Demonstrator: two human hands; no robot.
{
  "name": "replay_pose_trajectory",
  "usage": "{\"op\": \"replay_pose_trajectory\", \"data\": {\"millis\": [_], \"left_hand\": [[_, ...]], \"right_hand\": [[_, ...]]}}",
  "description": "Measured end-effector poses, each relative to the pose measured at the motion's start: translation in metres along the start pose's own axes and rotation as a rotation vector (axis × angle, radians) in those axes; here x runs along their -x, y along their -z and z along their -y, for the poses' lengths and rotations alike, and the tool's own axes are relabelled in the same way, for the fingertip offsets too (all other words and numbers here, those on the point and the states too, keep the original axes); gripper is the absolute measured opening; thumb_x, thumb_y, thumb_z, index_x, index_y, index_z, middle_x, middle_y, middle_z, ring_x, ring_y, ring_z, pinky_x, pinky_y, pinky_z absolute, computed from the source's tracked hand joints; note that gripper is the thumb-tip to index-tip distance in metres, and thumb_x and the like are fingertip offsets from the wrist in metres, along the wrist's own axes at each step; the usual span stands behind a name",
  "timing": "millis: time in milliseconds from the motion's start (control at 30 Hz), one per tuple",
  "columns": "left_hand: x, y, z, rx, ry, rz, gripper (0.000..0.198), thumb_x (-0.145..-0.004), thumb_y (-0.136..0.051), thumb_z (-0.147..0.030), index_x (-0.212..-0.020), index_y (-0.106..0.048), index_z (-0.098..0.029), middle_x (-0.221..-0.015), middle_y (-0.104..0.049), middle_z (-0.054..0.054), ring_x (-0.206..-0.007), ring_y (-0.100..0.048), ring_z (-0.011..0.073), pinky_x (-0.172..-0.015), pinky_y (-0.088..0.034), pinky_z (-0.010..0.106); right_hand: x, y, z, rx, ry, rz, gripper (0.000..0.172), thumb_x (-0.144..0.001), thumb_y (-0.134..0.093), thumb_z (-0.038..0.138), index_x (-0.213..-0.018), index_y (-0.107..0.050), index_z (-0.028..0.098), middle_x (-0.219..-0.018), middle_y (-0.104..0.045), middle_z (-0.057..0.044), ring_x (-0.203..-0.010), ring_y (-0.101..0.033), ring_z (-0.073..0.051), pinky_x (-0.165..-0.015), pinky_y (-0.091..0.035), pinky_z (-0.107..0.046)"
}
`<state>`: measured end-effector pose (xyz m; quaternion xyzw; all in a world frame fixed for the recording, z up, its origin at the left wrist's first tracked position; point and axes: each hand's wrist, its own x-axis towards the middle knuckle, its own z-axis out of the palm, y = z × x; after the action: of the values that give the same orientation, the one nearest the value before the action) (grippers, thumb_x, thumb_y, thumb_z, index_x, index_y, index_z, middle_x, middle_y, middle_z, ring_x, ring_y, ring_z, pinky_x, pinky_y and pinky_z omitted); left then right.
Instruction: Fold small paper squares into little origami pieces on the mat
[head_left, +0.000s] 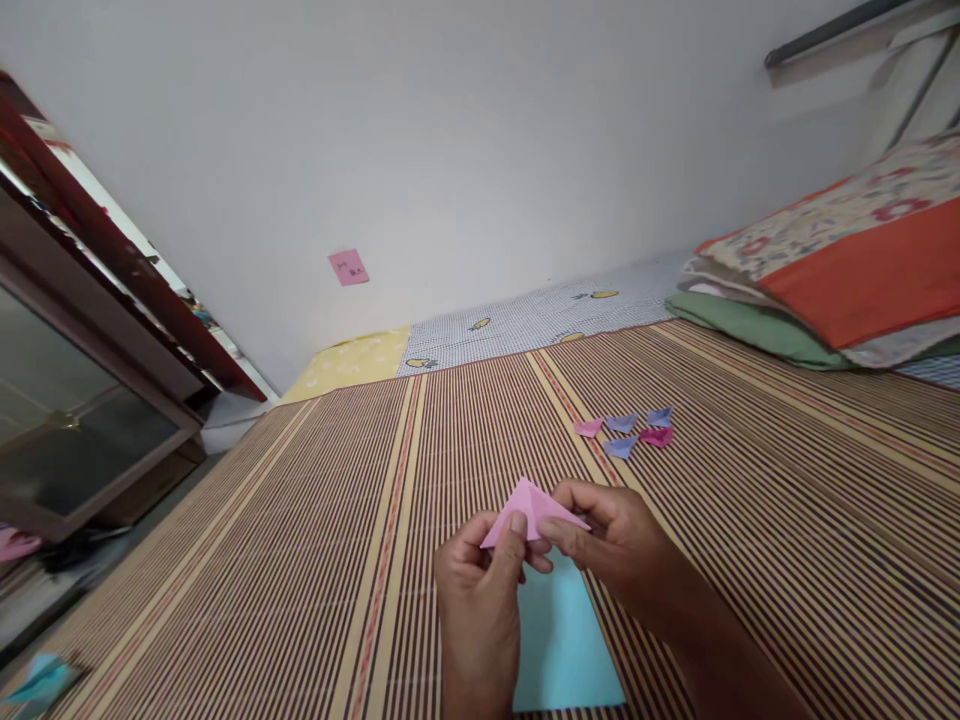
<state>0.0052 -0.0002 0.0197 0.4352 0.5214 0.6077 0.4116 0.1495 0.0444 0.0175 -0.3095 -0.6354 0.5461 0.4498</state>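
A pink paper [529, 502], folded into a triangle with its point up, is held between both hands. My left hand [484, 590] pinches its left part, the thumb lying on the front face. On the right side, my right hand [607, 530] grips the paper with thumb and fingers closed on it. Beneath the hands a light blue sheet [566, 640] lies flat on the striped mat [315, 560]. Beyond the hands, to the right, sit several small folded paper pieces [621, 424] in pink, magenta and bluish purple.
Folded bedding [847, 260] is piled at the right by the wall. A pink note [349, 267] is on the wall. At the lower left lies a teal folded paper [43, 682]; a glass-fronted cabinet [75, 400] stands beyond the mat's left edge.
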Motion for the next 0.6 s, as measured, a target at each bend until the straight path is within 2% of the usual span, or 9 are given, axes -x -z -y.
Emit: {"op": "replay_pose_trajectory", "data": {"millis": [100,267,367,467,533,600], "left_hand": [[-0.0011,0.0013,-0.0034,0.014,0.016,0.060,0.034,-0.086,-0.074,-0.042,-0.064,-0.069,-0.017,-0.063,-0.067,0.003,-0.062,-0.057,0.0150,-0.063,-0.044,0.025],[-0.0018,0.0064,-0.0023,0.082,0.037,0.084,0.027,-0.088,-0.074,-0.040,-0.075,-0.075,-0.016,-0.066,-0.062,0.000,-0.064,-0.051,0.0132,-0.062,-0.041,0.023],[-0.0010,0.0077,-0.0011,0.124,0.060,0.097,0.028,-0.087,-0.075,-0.041,-0.074,-0.074,-0.016,-0.064,-0.058,-0.001,-0.063,-0.048,0.0124,-0.060,-0.039,0.023],[-0.0003,0.0076,-0.0009,0.153,0.058,0.065,0.028,-0.086,-0.077,-0.040,-0.073,-0.073,-0.016,-0.065,-0.056,-0.001,-0.063,-0.047,0.0121,-0.059,-0.039,0.023],[-0.0002,0.0073,-0.0009,0.154,0.053,0.039,0.027,-0.086,-0.077,-0.039,-0.073,-0.072,-0.016,-0.065,-0.056,-0.002,-0.063,-0.047,0.0120,-0.059,-0.040,0.022],[-0.0004,0.0067,-0.0010,0.150,0.044,0.034,0.026,-0.086,-0.076,-0.039,-0.073,-0.072,-0.016,-0.065,-0.056,-0.002,-0.063,-0.047,0.0122,-0.059,-0.040,0.022]], "right_hand": [[-0.0010,0.0008,-0.0011,0.028,0.010,0.033,0.031,-0.094,-0.063,0.038,-0.071,-0.062,0.018,-0.068,-0.061,0.001,-0.064,-0.050,-0.014,-0.060,-0.036,-0.028],[0.0006,0.0032,-0.0016,0.132,-0.007,0.033,0.030,-0.093,-0.064,0.038,-0.070,-0.064,0.018,-0.064,-0.051,0.004,-0.061,-0.041,-0.013,-0.055,-0.029,-0.028],[0.0020,0.0034,-0.0005,0.086,0.013,0.076,0.027,-0.092,-0.066,0.038,-0.074,-0.067,0.018,-0.068,-0.058,0.002,-0.064,-0.048,-0.014,-0.058,-0.035,-0.028],[0.0023,0.0028,0.0000,0.069,0.027,-0.038,0.013,-0.088,-0.073,0.032,-0.087,-0.068,0.021,-0.076,-0.063,0.002,-0.071,-0.056,-0.015,-0.064,-0.042,-0.028],[0.0020,0.0024,0.0003,0.099,0.085,-0.145,0.017,-0.085,-0.076,0.027,-0.099,-0.068,0.024,-0.087,-0.066,0.002,-0.079,-0.060,-0.016,-0.072,-0.046,-0.029],[0.0018,0.0020,0.0019,0.131,0.173,-0.163,0.017,-0.087,-0.075,0.024,-0.102,-0.070,0.026,-0.096,-0.067,0.001,-0.087,-0.062,-0.017,-0.079,-0.048,-0.030]]}}
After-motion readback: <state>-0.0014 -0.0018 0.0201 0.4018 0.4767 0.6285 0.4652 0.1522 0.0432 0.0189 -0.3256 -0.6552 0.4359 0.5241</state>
